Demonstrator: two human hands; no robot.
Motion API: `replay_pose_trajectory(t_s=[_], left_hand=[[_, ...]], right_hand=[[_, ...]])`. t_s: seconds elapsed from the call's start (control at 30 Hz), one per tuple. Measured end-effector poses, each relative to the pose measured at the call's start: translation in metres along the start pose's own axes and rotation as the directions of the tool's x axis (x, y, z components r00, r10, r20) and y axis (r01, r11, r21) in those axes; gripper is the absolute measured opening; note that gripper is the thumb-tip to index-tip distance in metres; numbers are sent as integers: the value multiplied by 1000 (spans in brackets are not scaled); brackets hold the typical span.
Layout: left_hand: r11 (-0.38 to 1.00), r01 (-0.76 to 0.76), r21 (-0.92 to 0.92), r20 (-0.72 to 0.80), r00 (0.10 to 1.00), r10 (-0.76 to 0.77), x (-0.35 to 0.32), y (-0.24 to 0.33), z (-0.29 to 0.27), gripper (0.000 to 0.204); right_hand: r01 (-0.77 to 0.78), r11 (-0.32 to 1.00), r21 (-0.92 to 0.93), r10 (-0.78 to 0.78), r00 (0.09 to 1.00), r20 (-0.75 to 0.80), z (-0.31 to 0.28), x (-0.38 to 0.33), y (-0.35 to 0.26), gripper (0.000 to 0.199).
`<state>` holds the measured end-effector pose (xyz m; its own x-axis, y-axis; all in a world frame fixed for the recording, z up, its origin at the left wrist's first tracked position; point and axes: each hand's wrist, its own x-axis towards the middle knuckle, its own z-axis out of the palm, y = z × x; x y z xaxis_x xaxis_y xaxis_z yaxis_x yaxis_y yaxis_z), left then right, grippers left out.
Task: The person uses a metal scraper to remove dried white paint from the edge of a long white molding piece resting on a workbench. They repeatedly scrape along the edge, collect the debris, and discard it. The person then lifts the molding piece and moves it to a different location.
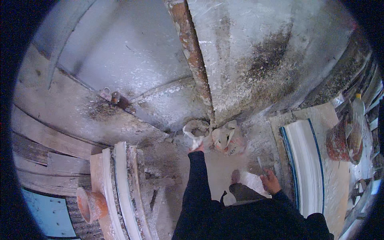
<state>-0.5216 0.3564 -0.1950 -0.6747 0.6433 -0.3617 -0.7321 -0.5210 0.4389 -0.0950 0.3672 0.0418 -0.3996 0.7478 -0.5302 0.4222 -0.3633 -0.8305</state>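
My left hand (197, 147) reaches forward, its fingers closed on the white rim of a whitish plastic bag (193, 129). Right beside that bag stands a second plastic bag (229, 140), with handles up and dark print on its side. Near my body on the right, my right hand (271, 182) is closed around a thin, pale, blade-like tool (260, 163) that points away from me. Its exact kind is too small to make out. The inside of the bag is mostly hidden.
A rusty pipe (195, 56) runs down the stained wall behind the bags. Long white moulding pieces with blue edges (306, 164) lie on a board at right; similar strips (126, 188) and an orange bucket (93, 205) are at left. A dirty red bucket (340, 142) stands far right.
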Motion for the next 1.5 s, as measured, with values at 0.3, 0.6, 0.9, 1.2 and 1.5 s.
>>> replay_pose_trajectory(t_s=[0.3,0.6,0.9,1.2,1.5], left_hand=[[728,79,-681,-230,921,-315,3,15,-33,81],[784,556,-275,-193,767,-612,-126,-1,-35,73],[131,915,382,-393,289,-873,-235,-31,-65,55],[-171,818,549,-400,77,-913,-378,-94,-15,52],[-403,735,545,-271,-300,-914,-574,-184,2,49]], right_hand=[[26,991,-133,-34,997,-63,7,11,-21,42],[121,990,70,-92,942,-323,54,-64,8,47],[55,990,132,60,680,-731,145,-234,132,54],[-168,955,243,272,181,-945,170,-384,215,40],[-505,850,150,242,120,-963,58,-530,283,34]])
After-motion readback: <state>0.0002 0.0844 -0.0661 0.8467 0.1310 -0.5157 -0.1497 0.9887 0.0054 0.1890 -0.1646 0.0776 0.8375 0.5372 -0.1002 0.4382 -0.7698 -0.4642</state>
